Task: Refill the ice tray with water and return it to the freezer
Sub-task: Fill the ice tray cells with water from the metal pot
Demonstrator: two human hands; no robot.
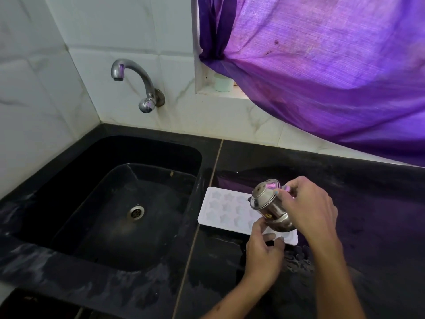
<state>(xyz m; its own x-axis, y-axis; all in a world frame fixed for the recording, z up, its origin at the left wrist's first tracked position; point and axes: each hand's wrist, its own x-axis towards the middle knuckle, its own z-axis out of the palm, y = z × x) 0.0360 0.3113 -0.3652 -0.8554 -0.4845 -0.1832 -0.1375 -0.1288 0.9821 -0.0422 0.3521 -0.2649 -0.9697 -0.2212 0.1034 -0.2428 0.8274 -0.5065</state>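
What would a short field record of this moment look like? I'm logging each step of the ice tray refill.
tray: white ice tray with star moulds, flat on black counter, right of sink
vessel: steel jug, tilted over tray
right hand: right hand grips jug
left hand: left hand at tray's near edge, fingers touching it
tap: tap, no water running
water in moulds: cannot tell
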